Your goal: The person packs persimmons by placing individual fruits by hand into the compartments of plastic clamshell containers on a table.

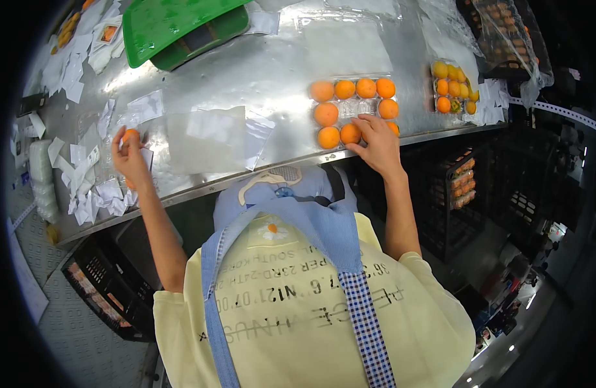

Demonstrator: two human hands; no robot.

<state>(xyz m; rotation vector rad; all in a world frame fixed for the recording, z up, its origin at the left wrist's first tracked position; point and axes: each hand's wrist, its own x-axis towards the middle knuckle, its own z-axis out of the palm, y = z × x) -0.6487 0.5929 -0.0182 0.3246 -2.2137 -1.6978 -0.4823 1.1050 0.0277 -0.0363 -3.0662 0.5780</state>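
While the person's left hand curls its fingers round one orange at the table's paper-strewn left side, I see the right hand over the near row of one clear tray, thumb and fingers parted; can't tell if it grips a fruit. That tray sits by the edge of the one metal table, nine oranges visible: four in the far row, two at the ends of the middle row, three near, any more hidden under the hand. One second fruit tray lies further right, one green bin far left. Paper scraps: too many to count.
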